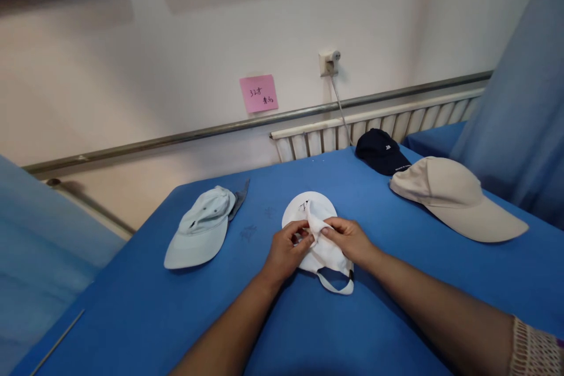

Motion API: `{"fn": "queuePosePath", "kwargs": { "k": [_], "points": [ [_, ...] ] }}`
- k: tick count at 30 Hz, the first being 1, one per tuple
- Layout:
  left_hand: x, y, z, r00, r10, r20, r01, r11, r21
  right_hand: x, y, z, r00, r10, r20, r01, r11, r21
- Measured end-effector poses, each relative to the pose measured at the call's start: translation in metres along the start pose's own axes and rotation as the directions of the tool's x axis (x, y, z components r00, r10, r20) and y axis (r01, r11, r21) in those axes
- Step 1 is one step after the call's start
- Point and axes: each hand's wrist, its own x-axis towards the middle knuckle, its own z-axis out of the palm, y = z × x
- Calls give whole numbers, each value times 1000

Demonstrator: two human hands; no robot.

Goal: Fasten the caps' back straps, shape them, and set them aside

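Observation:
A white baseball cap (pixel 328 252) lies in the middle of the blue table, its brim pointing toward the wall and its strap opening toward me. Dark marks show near the brim. My left hand (pixel 288 247) pinches the crown fabric from the left, fingers closed on it. From the right, my right hand (pixel 350 238) grips the same crown, thumb on top, and a fold of cloth stands up between the two hands. Part of the crown is hidden under my fingers.
A pale mint cap (pixel 200 229) sits to the left, with a grey piece behind it. On the right are a beige cap (pixel 456 188) and a navy cap (pixel 376 150). A thin rod (pixel 57 342) lies at the left edge. Beyond the blue table (pixel 176 317) stands a radiator (pixel 328 140).

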Motion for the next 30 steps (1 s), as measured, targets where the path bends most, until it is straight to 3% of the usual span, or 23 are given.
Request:
{"fn": "queuePosePath", "kwargs": {
  "k": [9,14,18,24,30],
  "points": [
    [-1,1,8,999,36,15,-36,999,-34,-7,-12,6,996,93,10,-93,962,256],
    [-3,3,9,998,68,6,-68,996,60,-8,-12,10,993,120,-18,-109,949,295],
    [-2,6,3,996,77,-41,-71,988,137,-6,-9,8,994,62,-94,-42,980,193],
    [0,14,-18,962,113,-249,-60,975,213,-4,-2,5,975,-105,-194,99,994,-37],
    [-2,15,-21,908,278,-313,-144,909,392,-15,-12,9,968,-217,-123,195,966,-171]
  ]
}}
